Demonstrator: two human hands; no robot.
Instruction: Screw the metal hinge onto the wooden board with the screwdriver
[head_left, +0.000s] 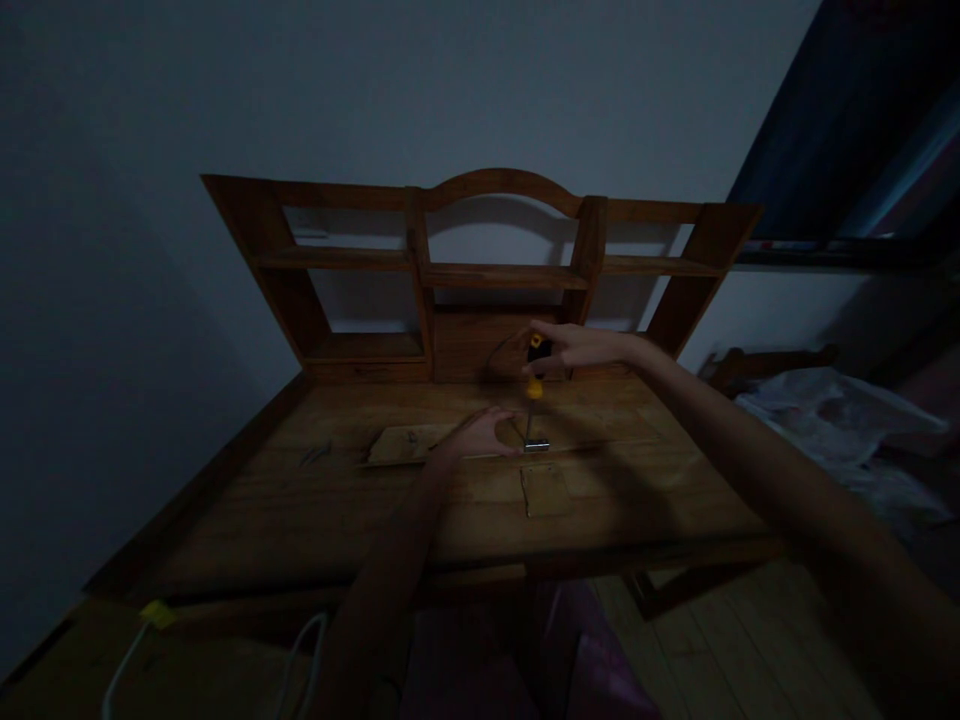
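The right hand [574, 345], center right of the frame, is clamped around the smooth black-and-yellow handle of a screwdriver [535, 386], its slim metal shaft nearly upright over a small, shiny metal piece [537, 445] at center. The left hand [484, 432] curves in a C, thumb and fingers apart, by a long, flat wooden strip [405, 443]; whether it touches the metal is unclear. Lower down, a squarish thin wooden piece [546, 492] lies on the grained wood tabletop [337, 520].
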